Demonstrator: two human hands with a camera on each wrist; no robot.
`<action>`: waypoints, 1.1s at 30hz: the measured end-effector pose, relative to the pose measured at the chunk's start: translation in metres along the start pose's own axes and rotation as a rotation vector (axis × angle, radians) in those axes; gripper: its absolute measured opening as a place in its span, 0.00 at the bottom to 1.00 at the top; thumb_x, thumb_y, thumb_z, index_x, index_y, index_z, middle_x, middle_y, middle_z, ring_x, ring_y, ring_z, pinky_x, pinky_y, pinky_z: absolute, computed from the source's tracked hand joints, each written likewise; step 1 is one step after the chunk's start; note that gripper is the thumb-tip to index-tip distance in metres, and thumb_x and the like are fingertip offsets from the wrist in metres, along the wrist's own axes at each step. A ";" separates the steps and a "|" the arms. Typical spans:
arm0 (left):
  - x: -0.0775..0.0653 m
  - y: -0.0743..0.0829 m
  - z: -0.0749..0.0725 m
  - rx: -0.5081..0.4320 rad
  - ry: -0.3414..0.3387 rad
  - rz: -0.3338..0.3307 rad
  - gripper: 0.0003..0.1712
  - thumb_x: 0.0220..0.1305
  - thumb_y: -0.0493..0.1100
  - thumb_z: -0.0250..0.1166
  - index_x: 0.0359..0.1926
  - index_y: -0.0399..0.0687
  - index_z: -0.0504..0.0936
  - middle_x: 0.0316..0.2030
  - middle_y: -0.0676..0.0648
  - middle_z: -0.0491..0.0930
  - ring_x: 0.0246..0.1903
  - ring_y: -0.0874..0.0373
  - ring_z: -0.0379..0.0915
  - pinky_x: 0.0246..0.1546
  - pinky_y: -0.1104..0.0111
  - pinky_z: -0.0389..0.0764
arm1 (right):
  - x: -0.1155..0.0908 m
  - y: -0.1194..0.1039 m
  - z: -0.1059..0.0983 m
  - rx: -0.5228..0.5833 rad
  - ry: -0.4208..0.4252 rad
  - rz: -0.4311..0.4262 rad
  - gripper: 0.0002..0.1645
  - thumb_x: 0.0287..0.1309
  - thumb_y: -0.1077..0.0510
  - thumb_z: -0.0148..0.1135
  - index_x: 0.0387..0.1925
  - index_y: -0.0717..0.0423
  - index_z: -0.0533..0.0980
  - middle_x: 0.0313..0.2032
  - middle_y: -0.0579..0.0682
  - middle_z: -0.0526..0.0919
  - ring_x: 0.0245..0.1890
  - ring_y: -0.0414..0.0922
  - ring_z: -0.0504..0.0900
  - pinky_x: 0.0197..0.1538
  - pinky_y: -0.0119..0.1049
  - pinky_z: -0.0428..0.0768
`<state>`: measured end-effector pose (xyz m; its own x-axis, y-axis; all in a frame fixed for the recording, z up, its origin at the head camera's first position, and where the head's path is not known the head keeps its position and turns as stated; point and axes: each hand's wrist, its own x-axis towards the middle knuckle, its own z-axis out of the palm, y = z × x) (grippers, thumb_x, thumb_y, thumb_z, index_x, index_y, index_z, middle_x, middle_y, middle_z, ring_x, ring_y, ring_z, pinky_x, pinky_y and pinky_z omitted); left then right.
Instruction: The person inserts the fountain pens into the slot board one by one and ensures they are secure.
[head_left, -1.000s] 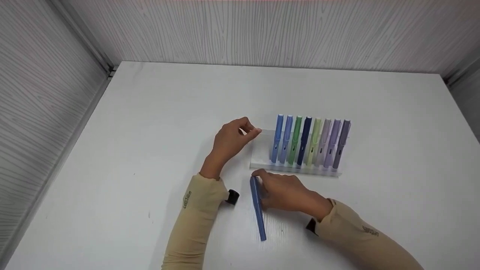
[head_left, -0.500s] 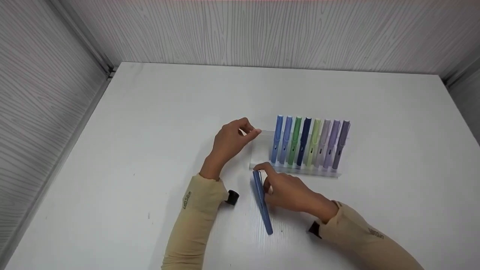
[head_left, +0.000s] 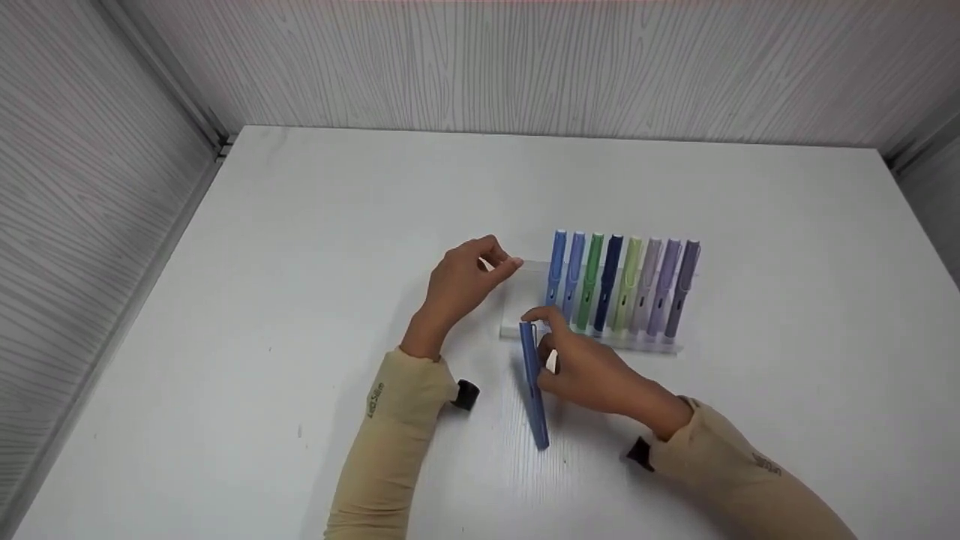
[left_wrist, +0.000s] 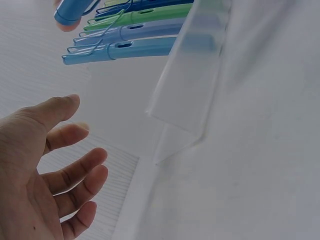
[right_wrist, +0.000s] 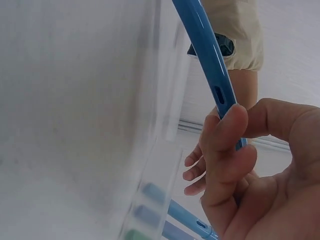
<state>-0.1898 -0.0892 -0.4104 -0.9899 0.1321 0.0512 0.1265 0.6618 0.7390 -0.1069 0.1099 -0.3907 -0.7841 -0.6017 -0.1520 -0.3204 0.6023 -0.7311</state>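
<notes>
My right hand (head_left: pixel 592 371) pinches a blue pen (head_left: pixel 532 375) near its capped end, between thumb and fingers. The pen slants down toward me, in front of a clear pen stand (head_left: pixel 523 296). In the right wrist view the pen (right_wrist: pixel 205 47) runs up from my fingertips. My left hand (head_left: pixel 465 277) is by the stand's back left corner. The left wrist view shows this hand (left_wrist: pixel 55 165) with loosely bent fingers, apart from the stand (left_wrist: pixel 182 85) and holding nothing. Several pens stand in a row in the stand, among them a green one (head_left: pixel 590 274) and a dark blue one (head_left: pixel 611 266).
The stand's left end bears no pen. A white table (head_left: pixel 337 195) lies beneath everything, with wood-grain panels (head_left: pixel 480 67) at the back and sides. A black wrist device (head_left: pixel 466 394) sticks out from the left sleeve.
My right hand has lifted the blue pen and carried it forward to the stand's front left part. The pen's capped end has risen. My left hand has stayed in place.
</notes>
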 end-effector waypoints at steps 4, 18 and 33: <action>0.000 0.000 0.000 -0.003 -0.003 -0.001 0.17 0.63 0.59 0.63 0.34 0.52 0.80 0.38 0.51 0.83 0.39 0.56 0.77 0.34 0.64 0.78 | -0.001 0.001 -0.005 -0.021 -0.017 -0.027 0.39 0.57 0.62 0.62 0.65 0.48 0.52 0.34 0.45 0.81 0.22 0.37 0.73 0.26 0.32 0.73; 0.003 -0.001 0.001 -0.001 -0.005 -0.005 0.17 0.62 0.59 0.64 0.34 0.52 0.80 0.38 0.51 0.83 0.39 0.56 0.77 0.36 0.64 0.78 | -0.003 0.000 -0.018 0.046 -0.025 -0.032 0.39 0.57 0.64 0.62 0.65 0.48 0.53 0.35 0.46 0.83 0.26 0.39 0.76 0.31 0.33 0.78; 0.001 0.000 -0.001 0.002 -0.004 -0.002 0.16 0.62 0.59 0.63 0.35 0.52 0.80 0.38 0.51 0.83 0.39 0.56 0.78 0.36 0.64 0.78 | -0.002 -0.005 -0.028 0.064 0.084 -0.052 0.39 0.58 0.62 0.64 0.65 0.50 0.53 0.33 0.48 0.82 0.23 0.40 0.75 0.29 0.32 0.76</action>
<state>-0.1908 -0.0894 -0.4098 -0.9899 0.1337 0.0473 0.1249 0.6633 0.7378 -0.1185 0.1231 -0.3681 -0.8101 -0.5833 -0.0585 -0.3291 0.5351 -0.7780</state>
